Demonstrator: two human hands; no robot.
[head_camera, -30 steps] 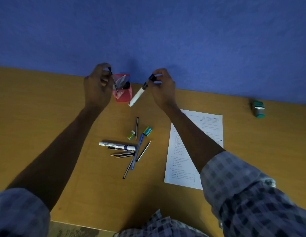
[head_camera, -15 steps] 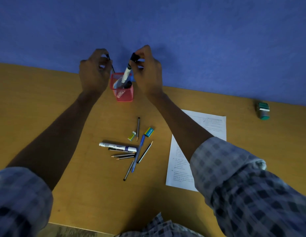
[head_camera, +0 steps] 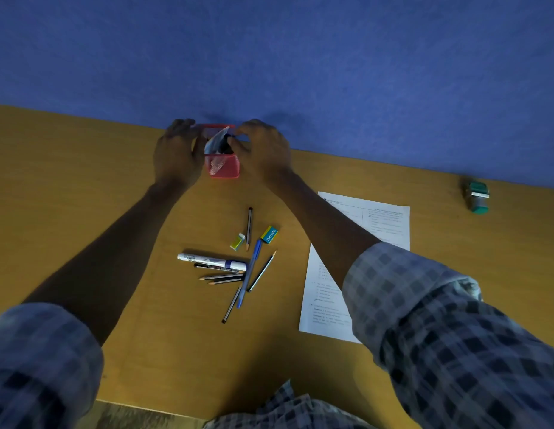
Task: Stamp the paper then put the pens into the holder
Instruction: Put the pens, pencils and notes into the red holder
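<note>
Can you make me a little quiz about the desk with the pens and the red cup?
1. True or false: the stamp stands on the paper.
2. Which lies nearest the red holder? A) blue pen B) white marker C) the lone pencil by the small erasers
3. Fill in: the left hand and right hand are on either side of the ____.

Key: 1. False, it stands on the bare desk, apart from the paper, near the wall. 2. C. 3. Holder.
</note>
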